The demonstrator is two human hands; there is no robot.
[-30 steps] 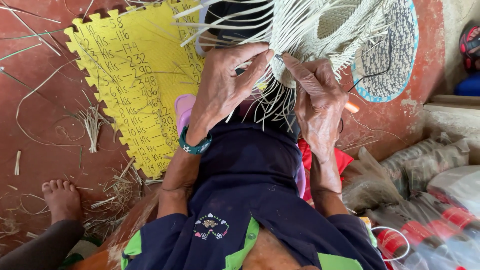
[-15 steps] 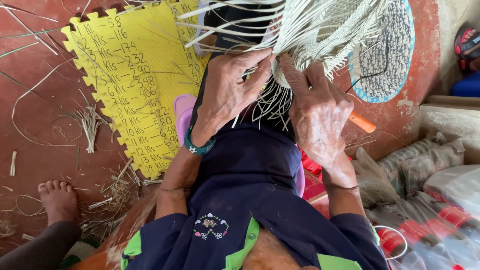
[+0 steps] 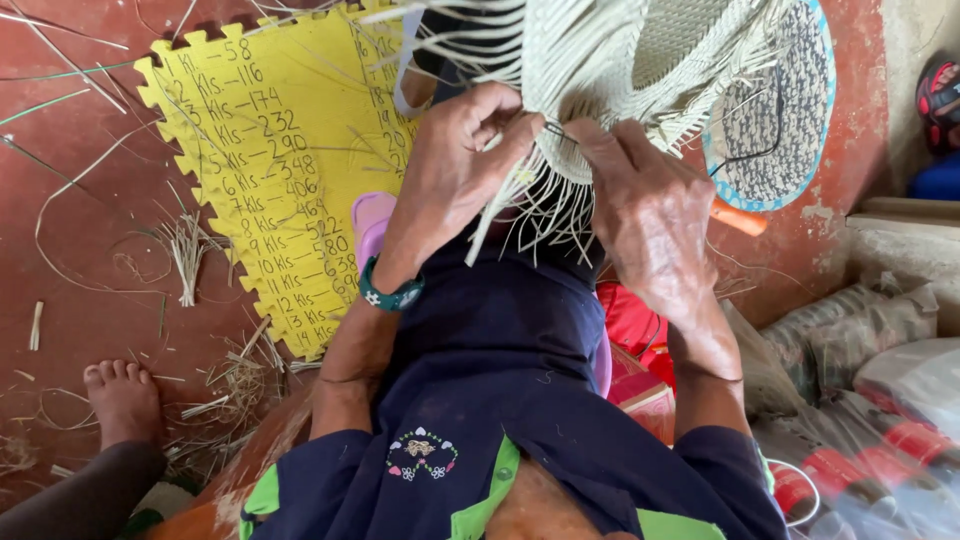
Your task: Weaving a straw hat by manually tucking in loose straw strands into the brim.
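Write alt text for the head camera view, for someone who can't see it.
Two bare hands, left hand and right hand, pinch pale straw strands at the edge of a half-woven hat held over the lap. Below lie a yellow foam mat and scattered straw on a red floor.

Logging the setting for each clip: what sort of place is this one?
Probably a home craft corner, worked seated on the floor. Both hands, left hand and right hand, plait a pale straw weaving; loose straw scraps litter the red floor beside a yellow foam mat.
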